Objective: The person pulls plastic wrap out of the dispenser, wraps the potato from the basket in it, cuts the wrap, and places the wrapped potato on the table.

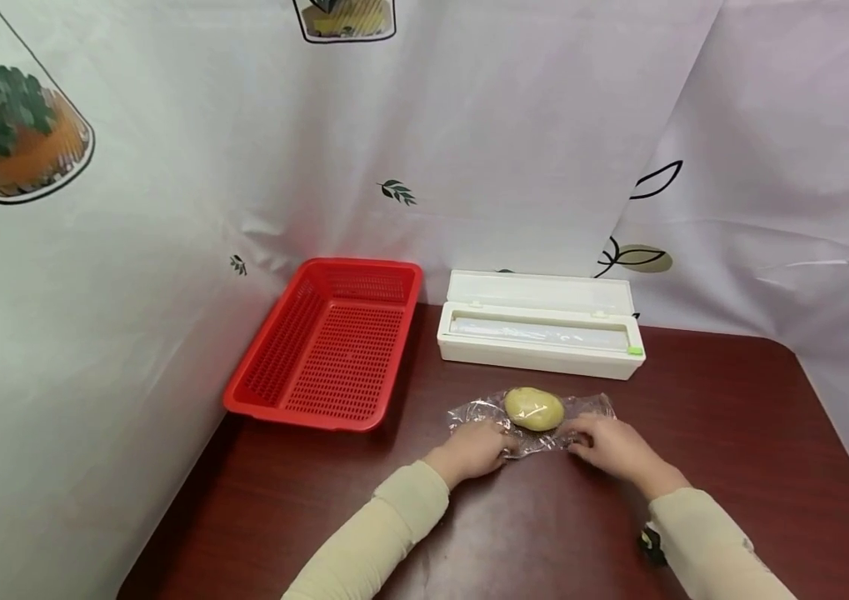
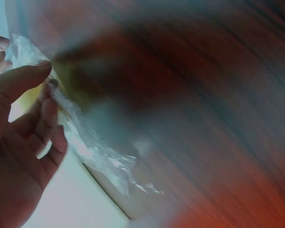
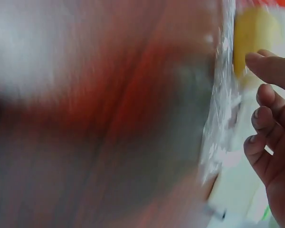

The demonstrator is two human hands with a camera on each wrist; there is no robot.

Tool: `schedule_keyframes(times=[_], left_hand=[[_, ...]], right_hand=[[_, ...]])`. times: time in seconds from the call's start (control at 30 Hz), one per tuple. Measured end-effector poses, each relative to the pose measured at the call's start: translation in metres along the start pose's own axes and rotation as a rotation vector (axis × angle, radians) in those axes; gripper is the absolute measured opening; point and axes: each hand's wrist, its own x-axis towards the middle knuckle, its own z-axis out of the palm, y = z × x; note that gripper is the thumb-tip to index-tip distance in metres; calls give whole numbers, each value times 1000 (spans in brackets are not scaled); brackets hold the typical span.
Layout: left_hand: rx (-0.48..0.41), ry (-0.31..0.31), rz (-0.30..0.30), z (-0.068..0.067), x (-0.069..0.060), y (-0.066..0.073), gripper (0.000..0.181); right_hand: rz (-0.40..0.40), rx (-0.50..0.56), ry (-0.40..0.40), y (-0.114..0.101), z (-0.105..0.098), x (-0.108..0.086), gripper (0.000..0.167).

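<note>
A yellow potato (image 1: 534, 409) lies on a crinkled sheet of clear plastic wrap (image 1: 486, 409) on the dark table. At the sheet's near left edge, my left hand (image 1: 475, 450) pinches the wrap (image 2: 90, 142) between thumb and fingertips, as the left wrist view shows. My right hand (image 1: 607, 446) is at the wrap's right side, close to the potato (image 3: 256, 35). Its fingers (image 3: 263, 118) are loosely bent beside the wrap (image 3: 221, 104), and no film shows between them in the right wrist view.
Behind the potato stands a white wrap dispenser box (image 1: 540, 358), lid (image 1: 540, 292) raised, a film roll (image 1: 540, 332) inside and a green slider (image 1: 635, 351) at its right end. A red perforated basket (image 1: 387, 358) sits at the back left. White printed cloth (image 1: 514, 167) hangs behind the table.
</note>
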Motion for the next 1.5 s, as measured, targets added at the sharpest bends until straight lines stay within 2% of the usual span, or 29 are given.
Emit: schedule_keyframes(times=[0.13, 0.23, 0.37, 0.43, 0.6, 0.73, 0.83, 1.0, 1.07, 1.13, 1.23, 1.37, 1.43, 1.5], left_hand=[[50, 49, 67, 0, -3, -2, 20], [65, 84, 111, -1, -4, -3, 21], [63, 94, 135, -1, -7, -5, 21], [53, 83, 134, 0, -9, -6, 21], [15, 53, 132, -1, -11, -7, 20], [17, 40, 135, -1, -11, -8, 21], [9, 33, 122, 0, -12, -10, 25], [16, 18, 44, -5, -17, -12, 48], [59, 27, 14, -5, -19, -13, 38], [92, 51, 4, -5, -20, -15, 25], [109, 139, 32, -6, -20, -19, 8], [-16, 250, 45, -12, -15, -27, 5], [-139, 253, 17, -14, -11, -29, 4], [-273, 227, -37, -13, -8, -30, 4]], right_hand=[[-90, -86, -39, -13, 10, 4, 33], [-90, -167, -36, -17, 16, 4, 28], [0, -246, 3, -14, 18, 2, 22], [55, -264, -4, -13, 17, 1, 22], [182, -235, -71, -8, 12, -3, 32], [258, -207, -71, -3, 8, -5, 38], [205, -184, -14, 1, 6, -10, 32], [84, -133, 184, 9, 2, -17, 21], [73, -127, 199, 12, 2, -18, 22], [70, -133, 172, 14, 3, -18, 25], [71, -128, 140, 14, 6, -15, 39], [74, -64, 155, 13, 9, -5, 59], [57, -33, 146, 12, 9, 1, 64], [48, -15, 126, 10, 10, 6, 64]])
